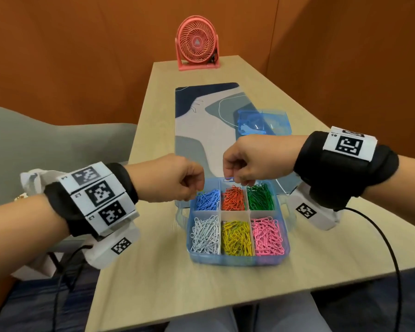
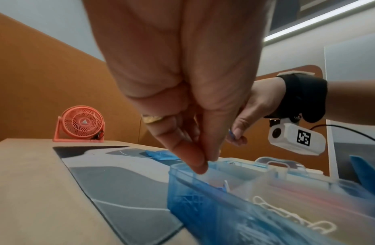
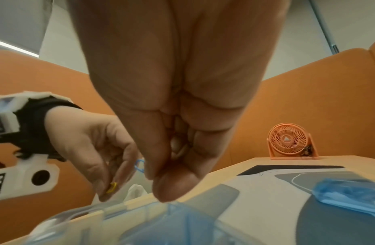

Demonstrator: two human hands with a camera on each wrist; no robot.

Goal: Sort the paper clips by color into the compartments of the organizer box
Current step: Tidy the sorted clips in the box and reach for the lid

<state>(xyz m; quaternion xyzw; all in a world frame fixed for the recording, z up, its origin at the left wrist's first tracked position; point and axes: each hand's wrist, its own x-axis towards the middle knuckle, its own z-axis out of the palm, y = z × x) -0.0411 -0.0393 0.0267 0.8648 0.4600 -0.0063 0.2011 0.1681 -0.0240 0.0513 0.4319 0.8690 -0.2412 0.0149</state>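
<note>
The clear blue organizer box [image 1: 237,259] stands on the table's near part. Its back row holds blue clips [image 1: 207,200], orange clips [image 1: 233,198] and green clips [image 1: 260,197]. White, yellow and pink clips fill the front row. My left hand [image 1: 198,188] hovers over the back left corner of the box [image 2: 182,199]. It pinches a yellow clip [image 3: 112,189] between thumb and fingertips. My right hand [image 1: 235,179] hangs over the back edge by the orange compartment. It pinches a blue clip [image 2: 231,135], which also shows in the right wrist view [image 3: 139,164].
A patterned desk mat [image 1: 201,130] runs down the table, with the box's blue lid [image 1: 261,122] lying on it behind my right hand. A pink fan [image 1: 198,44] stands at the far end. A grey chair [image 1: 46,144] is on the left. Cables hang off both wrists.
</note>
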